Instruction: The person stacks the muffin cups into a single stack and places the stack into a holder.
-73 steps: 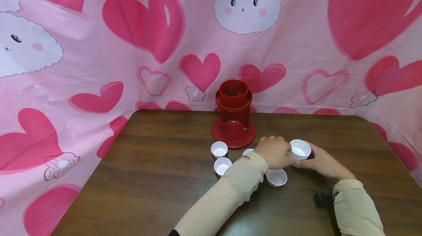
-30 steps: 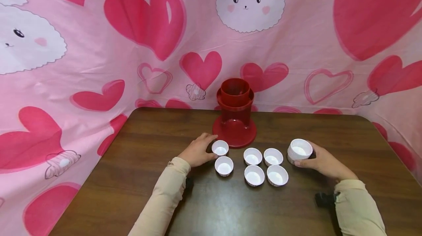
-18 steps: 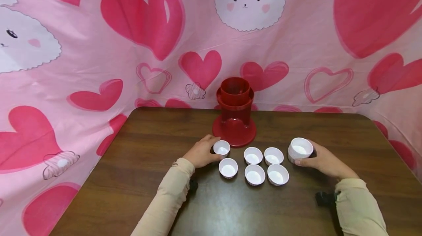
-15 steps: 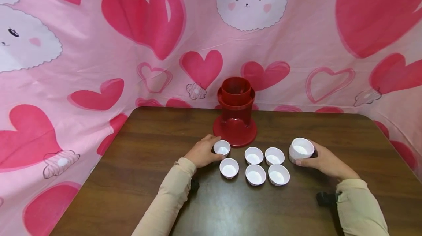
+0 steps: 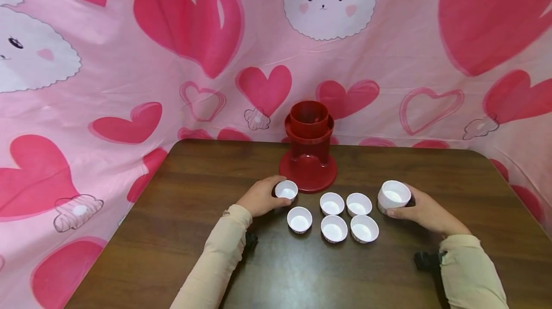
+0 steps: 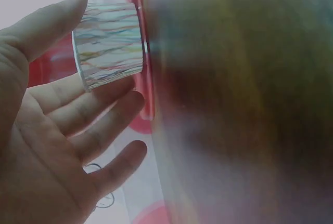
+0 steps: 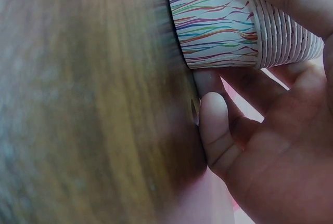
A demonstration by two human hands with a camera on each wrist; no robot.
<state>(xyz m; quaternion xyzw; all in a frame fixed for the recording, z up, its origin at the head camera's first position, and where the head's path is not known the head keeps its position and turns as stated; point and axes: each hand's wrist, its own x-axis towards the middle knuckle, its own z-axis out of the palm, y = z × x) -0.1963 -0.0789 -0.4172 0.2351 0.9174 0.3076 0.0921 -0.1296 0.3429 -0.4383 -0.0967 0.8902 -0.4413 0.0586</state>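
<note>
left hand (image 5: 260, 198) pinches a single cup (image 5: 286, 191), apparently positioning it, while right hand (image 5: 427, 212) grips the cup stack (image 5: 391, 197); next move likely calls for level release.

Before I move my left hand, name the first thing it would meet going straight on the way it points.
Likely the red stand's round base, just beyond the white cup that your left hand holds; the cup's height above the table is unclear.
</note>
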